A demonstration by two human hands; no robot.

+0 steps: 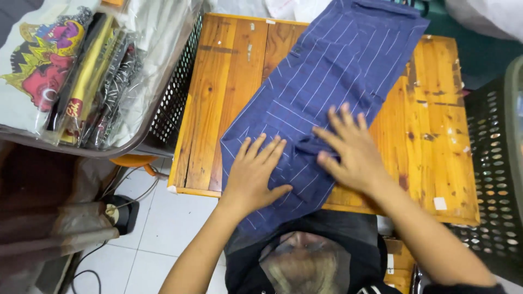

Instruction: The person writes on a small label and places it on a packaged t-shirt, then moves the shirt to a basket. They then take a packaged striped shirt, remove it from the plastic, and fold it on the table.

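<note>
- On the wooden table (229, 81), a navy pinstriped garment (338, 65) lies diagonally, running from 1 o'clock down to 6 o'clock, its near end hanging over the table edge.
- Left hand (255, 173): flat, fingers spread, palm pressing the cloth at 6 o'clock. Grips nothing.
- Right hand (348, 149): also flat and spread, just beside the left, on a bunched crease near centre.
- Step, by my read: smoothing or flattening the fabric. The crease under the right hand looks unfinished.
- Fabric: thin woven cloth, white stripes, soft folds.
- Table: varnished orange planks, scuffed, with paint flecks.
- Black perforated plastic baskets (174, 98) at 9 and 3 o'clock; bagged printed garments (49, 65) at 10 o'clock.
</note>
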